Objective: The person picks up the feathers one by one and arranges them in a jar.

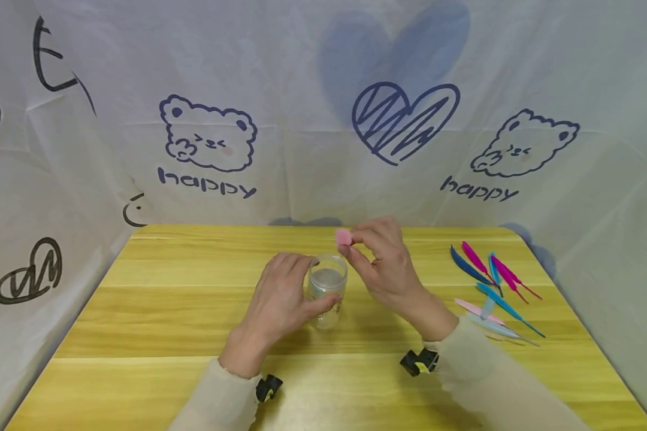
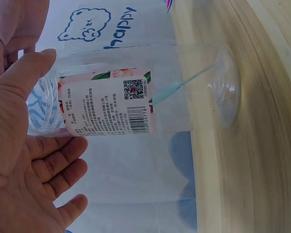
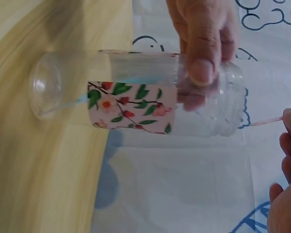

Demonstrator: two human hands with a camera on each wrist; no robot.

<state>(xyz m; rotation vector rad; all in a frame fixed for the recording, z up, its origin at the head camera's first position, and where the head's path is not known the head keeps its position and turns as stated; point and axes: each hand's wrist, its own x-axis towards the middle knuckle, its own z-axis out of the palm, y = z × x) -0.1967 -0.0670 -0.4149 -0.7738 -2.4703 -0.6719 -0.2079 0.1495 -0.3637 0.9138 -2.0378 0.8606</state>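
A clear jar [image 1: 326,319] stands upright on the wooden table. My left hand [image 1: 282,299] grips it near the mouth, thumb at one side and fingers at the other. Its label [image 2: 106,104] is pink with printed text, and flowers [image 3: 133,108] show on the other side. Inside the jar leans a pale turquoise feather [image 2: 168,92], quill down. Just above and beside the mouth, my right hand [image 1: 386,266] pinches a pink feather [image 1: 343,237] between thumb and finger. In the right wrist view its thin quill [image 3: 265,121] points toward the opening.
On the table's right side lie several loose feathers: magenta ones [image 1: 509,273], blue ones [image 1: 509,308], and a pale pink one [image 1: 474,309]. A white cloth [image 1: 302,149] printed with bears and hearts hangs behind the table [image 1: 167,311] and along its sides.
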